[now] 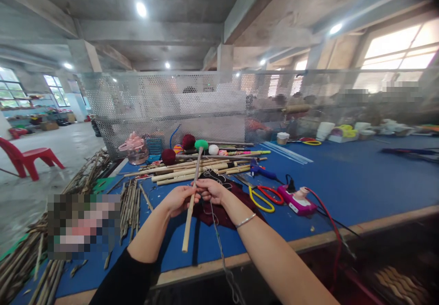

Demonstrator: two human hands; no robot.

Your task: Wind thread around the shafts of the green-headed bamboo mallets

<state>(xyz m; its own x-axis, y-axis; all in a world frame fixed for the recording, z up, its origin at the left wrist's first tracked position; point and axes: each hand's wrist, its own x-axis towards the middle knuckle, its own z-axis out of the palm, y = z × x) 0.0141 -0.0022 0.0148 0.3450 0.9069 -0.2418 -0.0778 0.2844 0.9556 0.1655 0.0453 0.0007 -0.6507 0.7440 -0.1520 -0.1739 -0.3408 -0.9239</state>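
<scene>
My left hand (179,200) is closed around the middle of a bamboo stick (188,229), which slants away from me over the table. A green ball-shaped head (201,145) tops its far end. My right hand (213,191), with a metal bangle on the wrist, pinches a thin grey cord (216,232) against the stick's grey-looking upper part. From those fingers the cord hangs past the table's front edge. Dark red cloth (243,200) lies under my right hand and forearm. Just beyond are more bamboo sticks (185,173) and a dark red ball (168,157).
Scissors with red and yellow handles (262,199), a blue glue gun (262,171) and a magenta power strip (297,200) lie to the right. Thin sticks (129,209) are bundled at left. A perforated screen (164,108) stands behind the blue table (346,172).
</scene>
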